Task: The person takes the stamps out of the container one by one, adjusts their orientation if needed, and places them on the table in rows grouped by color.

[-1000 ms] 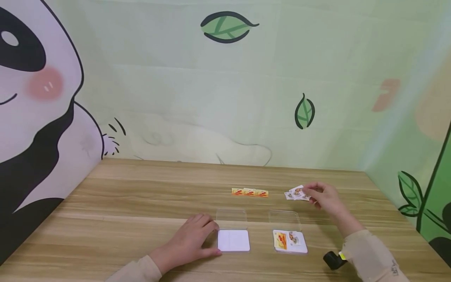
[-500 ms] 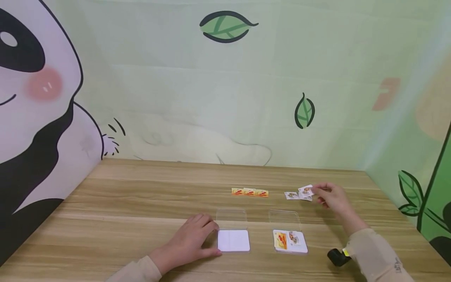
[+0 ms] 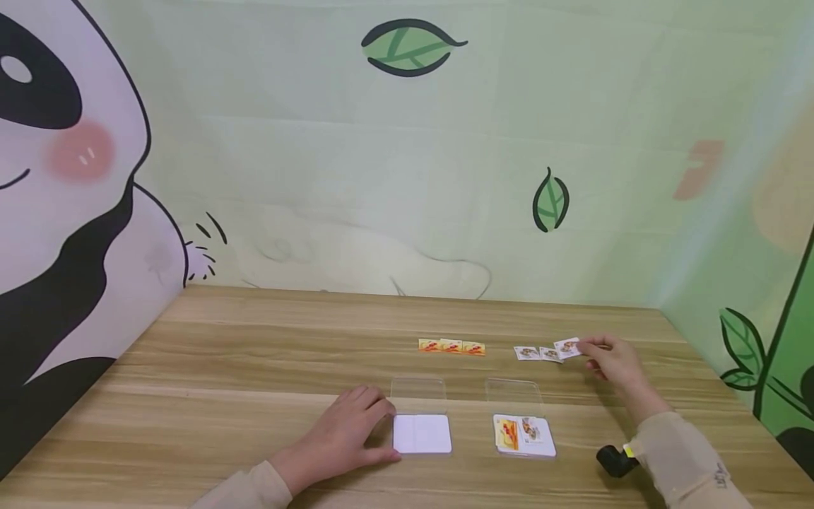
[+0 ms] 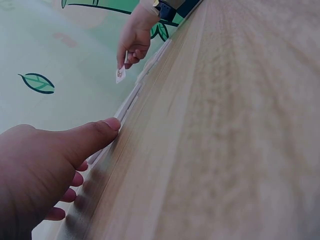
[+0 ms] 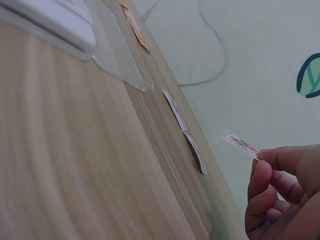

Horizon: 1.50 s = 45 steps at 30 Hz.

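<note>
My right hand (image 3: 613, 362) pinches a small white picture card (image 5: 241, 143) between thumb and fingertips, raised over the table in the right wrist view. Left of it, two similar cards (image 3: 527, 353) lie side by side on the wood. My left hand (image 3: 346, 431) rests on the table, its thumb and forefinger touching the left side of a flat case with white cards (image 3: 422, 434). That case's clear lid (image 3: 417, 394) is folded back. To the right lies a second case (image 3: 542, 445), also opened, with one yellow card (image 3: 506, 434) and one white picture card (image 3: 531, 429) on top.
Three yellow picture cards (image 3: 451, 346) lie in a row farther back, left of the white ones. The wooden table (image 3: 286, 339) ends at a printed wall cloth (image 3: 305, 177). A black wrist device (image 3: 615, 461) hangs by the right sleeve.
My right hand has drawn its card rightward off the overlapping cards, leaving two lying side by side. The left hand and both cases have stayed in place.
</note>
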Each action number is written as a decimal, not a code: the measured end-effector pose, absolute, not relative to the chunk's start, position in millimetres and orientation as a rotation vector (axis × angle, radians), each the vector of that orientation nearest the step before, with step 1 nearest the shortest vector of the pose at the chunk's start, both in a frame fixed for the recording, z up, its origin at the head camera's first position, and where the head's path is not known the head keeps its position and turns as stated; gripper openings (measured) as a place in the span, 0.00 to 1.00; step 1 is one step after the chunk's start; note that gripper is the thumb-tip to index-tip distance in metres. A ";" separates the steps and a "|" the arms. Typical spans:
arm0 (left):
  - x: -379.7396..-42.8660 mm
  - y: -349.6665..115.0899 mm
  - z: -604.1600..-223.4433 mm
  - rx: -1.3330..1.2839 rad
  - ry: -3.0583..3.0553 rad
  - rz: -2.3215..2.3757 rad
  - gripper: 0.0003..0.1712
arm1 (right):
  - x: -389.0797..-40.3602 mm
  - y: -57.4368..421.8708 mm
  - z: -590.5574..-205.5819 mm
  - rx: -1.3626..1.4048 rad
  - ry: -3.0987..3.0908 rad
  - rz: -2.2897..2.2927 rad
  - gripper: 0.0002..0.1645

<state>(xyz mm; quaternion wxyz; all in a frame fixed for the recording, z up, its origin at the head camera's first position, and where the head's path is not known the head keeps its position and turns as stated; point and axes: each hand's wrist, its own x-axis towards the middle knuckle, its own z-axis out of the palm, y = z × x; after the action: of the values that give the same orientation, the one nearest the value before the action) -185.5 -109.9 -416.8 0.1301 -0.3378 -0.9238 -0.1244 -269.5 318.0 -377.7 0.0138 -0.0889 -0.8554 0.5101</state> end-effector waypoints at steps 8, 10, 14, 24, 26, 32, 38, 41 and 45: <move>-186.0 -109.8 -417.2 -0.987 -2.682 -0.353 0.29 | -272.7 326.2 -383.7 -0.291 -2.631 1.623 0.22; -186.1 -110.0 -417.4 -0.987 -2.684 -0.354 0.29 | -273.5 328.3 -384.6 -0.301 -2.620 1.634 0.22; -186.1 -110.0 -417.4 -0.989 -2.686 -0.354 0.29 | -274.6 331.6 -386.2 -0.322 -2.607 1.645 0.21; -185.4 -111.6 -418.6 -0.998 -2.673 -0.355 0.29 | -279.6 333.4 -394.6 -0.429 -2.618 1.615 0.23; -185.3 -111.8 -419.0 -0.997 -2.669 -0.357 0.28 | -280.5 333.4 -396.6 -0.446 -2.621 1.593 0.23; -185.2 -111.4 -418.4 -0.997 -2.665 -0.355 0.28 | -281.4 332.3 -397.2 -0.502 -2.631 1.548 0.23; -185.6 -111.2 -417.5 -0.999 -2.663 -0.351 0.29 | -283.2 330.8 -397.1 -0.542 -2.660 1.478 0.23; -185.7 -111.4 -417.2 -0.997 -2.664 -0.351 0.29 | -284.3 330.4 -396.6 -0.551 -2.670 1.464 0.23; -185.9 -111.5 -417.2 -0.995 -2.666 -0.349 0.28 | -283.6 329.7 -395.8 -0.535 -2.677 1.456 0.23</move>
<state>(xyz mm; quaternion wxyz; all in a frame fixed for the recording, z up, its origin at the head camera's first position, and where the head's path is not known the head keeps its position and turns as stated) -185.9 -111.5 -417.2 0.1369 -0.3439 -0.9211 -0.1207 -283.6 329.7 -395.8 0.0237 -0.1728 -0.8650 0.4705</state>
